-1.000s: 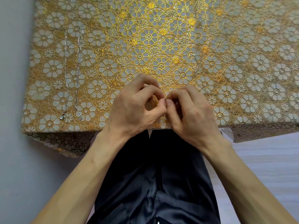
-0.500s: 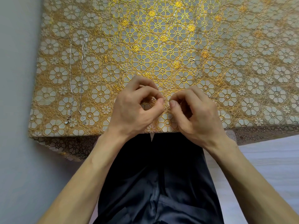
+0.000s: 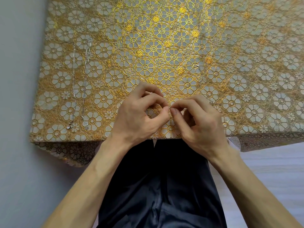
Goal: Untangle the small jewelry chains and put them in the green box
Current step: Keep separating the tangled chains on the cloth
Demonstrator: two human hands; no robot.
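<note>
My left hand (image 3: 139,116) and my right hand (image 3: 200,122) meet fingertip to fingertip just above the table's front edge. Each pinches thumb against forefinger at the same spot. What they pinch is a very fine chain, mostly hidden by the fingers and barely visible. Two thin silver chains (image 3: 73,89) (image 3: 85,83) lie stretched out straight and side by side on the left of the table, with small pendants at their near ends. No green box is in view.
A gold floral tablecloth (image 3: 246,63) covers the table and hangs over the front edge. A grey wall (image 3: 16,96) runs along the left side. A small white speck (image 3: 197,65) sits mid-table. My dark trousers (image 3: 164,186) are below the hands.
Both hands keep pinching at the same spot near the front edge, with only small finger shifts. The view has drifted, so the table sits a little lower and more to the right.
</note>
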